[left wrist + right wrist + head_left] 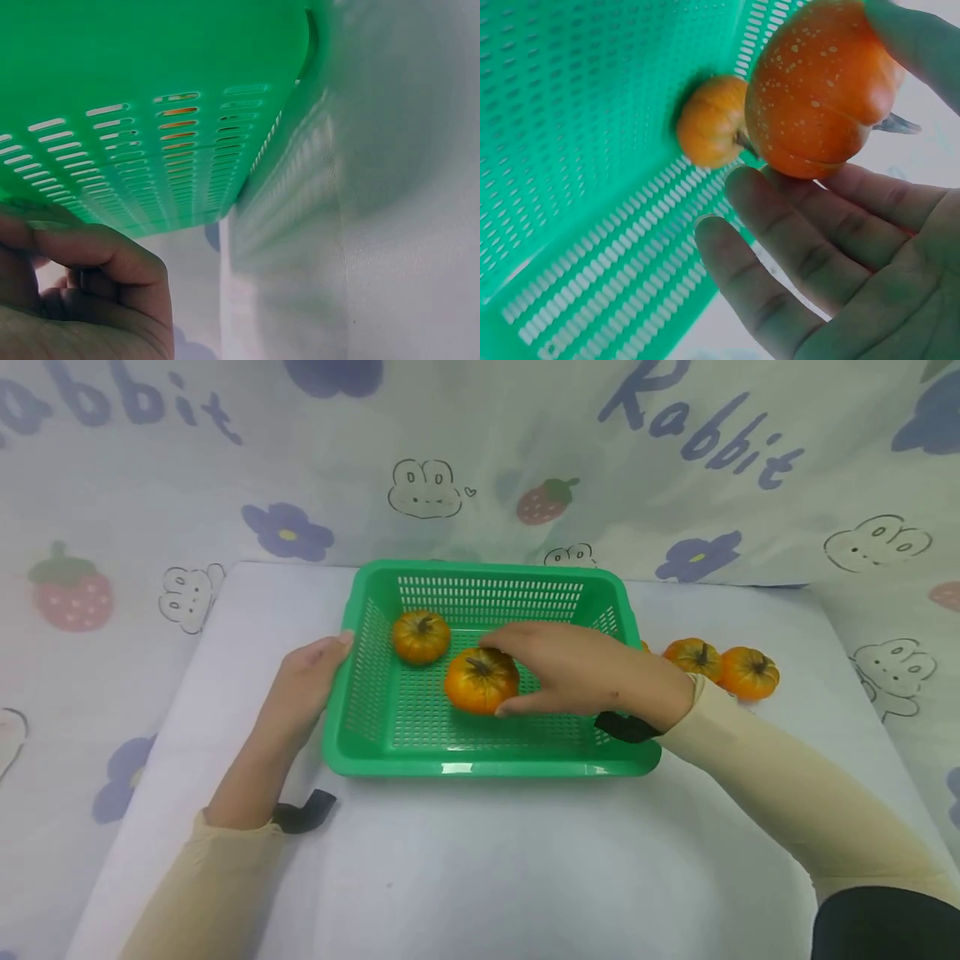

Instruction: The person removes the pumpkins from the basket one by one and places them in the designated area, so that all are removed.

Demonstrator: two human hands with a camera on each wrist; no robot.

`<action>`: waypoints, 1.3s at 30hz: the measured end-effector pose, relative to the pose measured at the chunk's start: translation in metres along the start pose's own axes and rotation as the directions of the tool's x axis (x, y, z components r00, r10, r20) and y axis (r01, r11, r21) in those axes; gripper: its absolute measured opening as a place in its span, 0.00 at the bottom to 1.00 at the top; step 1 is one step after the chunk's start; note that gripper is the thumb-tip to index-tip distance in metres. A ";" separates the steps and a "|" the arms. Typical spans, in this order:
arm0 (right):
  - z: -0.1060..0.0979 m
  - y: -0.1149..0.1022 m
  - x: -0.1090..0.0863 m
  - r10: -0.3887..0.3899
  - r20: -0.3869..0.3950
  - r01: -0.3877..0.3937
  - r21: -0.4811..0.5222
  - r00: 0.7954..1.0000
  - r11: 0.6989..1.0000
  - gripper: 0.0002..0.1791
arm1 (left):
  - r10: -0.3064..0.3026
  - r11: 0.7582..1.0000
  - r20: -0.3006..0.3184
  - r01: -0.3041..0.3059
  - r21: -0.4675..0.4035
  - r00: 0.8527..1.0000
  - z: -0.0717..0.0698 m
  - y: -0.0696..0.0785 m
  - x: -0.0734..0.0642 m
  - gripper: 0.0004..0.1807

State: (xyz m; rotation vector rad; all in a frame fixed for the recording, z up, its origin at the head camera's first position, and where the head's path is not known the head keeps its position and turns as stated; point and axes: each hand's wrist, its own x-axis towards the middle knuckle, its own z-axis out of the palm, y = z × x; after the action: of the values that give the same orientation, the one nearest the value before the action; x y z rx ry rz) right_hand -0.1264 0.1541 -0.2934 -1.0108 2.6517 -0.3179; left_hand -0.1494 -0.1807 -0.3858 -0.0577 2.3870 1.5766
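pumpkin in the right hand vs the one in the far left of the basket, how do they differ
The held pumpkin is gripped by the right hand; neither hand touches the far-left pumpkin. The held pumpkin is nearer the middle of the basket, the far-left pumpkin nearer a corner. The held pumpkin looks deeper orange, the far-left pumpkin yellower. Both are rounded with a stem.

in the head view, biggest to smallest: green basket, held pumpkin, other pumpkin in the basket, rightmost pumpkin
1. Green basket, by far the largest
2. Held pumpkin, perhaps partly because it is nearer the camera
3. Other pumpkin in the basket and rightmost pumpkin: too alike to rank
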 end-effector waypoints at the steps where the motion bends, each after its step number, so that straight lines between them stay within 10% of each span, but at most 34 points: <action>1: -0.001 0.001 -0.007 0.013 -0.012 -0.013 0.002 1.000 1.000 0.43 | -0.003 1.000 -0.001 0.003 0.003 1.000 -0.001 0.000 0.000 0.40; 20: 0.005 0.033 -0.124 0.211 -0.273 -0.170 0.167 0.938 0.971 0.41 | -0.010 1.000 0.006 0.010 0.010 1.000 0.000 0.000 0.000 0.40; 39: 0.048 0.071 -0.207 0.522 -0.386 -0.420 0.320 0.761 0.849 0.46 | -0.033 0.999 0.004 0.033 0.024 0.999 -0.001 -0.001 0.000 0.42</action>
State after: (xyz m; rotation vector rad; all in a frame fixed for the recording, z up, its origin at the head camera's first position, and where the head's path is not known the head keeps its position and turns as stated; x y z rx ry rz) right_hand -0.0059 0.3410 -0.3218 -0.1682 3.0747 -0.7903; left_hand -0.1495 -0.1817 -0.3863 -0.0882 2.3884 1.5315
